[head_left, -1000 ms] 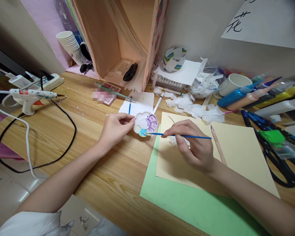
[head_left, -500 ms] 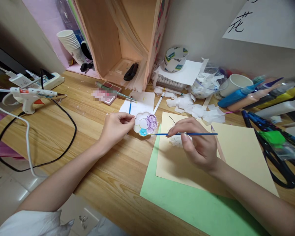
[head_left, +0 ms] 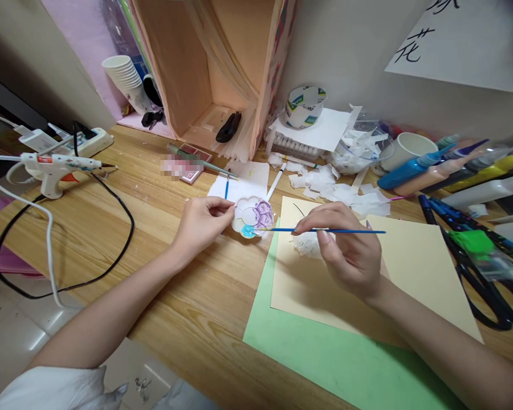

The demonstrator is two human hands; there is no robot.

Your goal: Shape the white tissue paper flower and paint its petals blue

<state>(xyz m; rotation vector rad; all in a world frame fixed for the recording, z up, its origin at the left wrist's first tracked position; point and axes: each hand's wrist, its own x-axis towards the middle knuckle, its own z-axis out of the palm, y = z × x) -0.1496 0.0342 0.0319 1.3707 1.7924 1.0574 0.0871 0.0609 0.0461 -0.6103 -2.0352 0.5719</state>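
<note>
My left hand point(head_left: 205, 222) pinches the left edge of a small flower-shaped palette point(head_left: 245, 212), which has purple paint on its right side and bright blue paint at the bottom. A thin blue paintbrush point(head_left: 350, 231) lies level in my right hand point(head_left: 346, 245), its fingers closed round the handle. The brush tip is at the palette's lower part, by the blue paint. Beneath my right hand are a cream sheet point(head_left: 419, 262) and a crumpled white tissue point(head_left: 310, 246), partly hidden by the fingers. A green sheet point(head_left: 290, 347) lies under the cream one.
At the left are a glue gun point(head_left: 51, 171), a power strip point(head_left: 94, 141) and looping cables. An open peach box point(head_left: 188, 74) stands at the back. Torn paper point(head_left: 325, 179), a white cup point(head_left: 414, 147), paint bottles point(head_left: 414, 165) and black scissors point(head_left: 479, 285) lie to the right.
The brush in my right hand has shifted slightly, its tip now further left into the blue paint. My left hand and the palette have barely moved.
</note>
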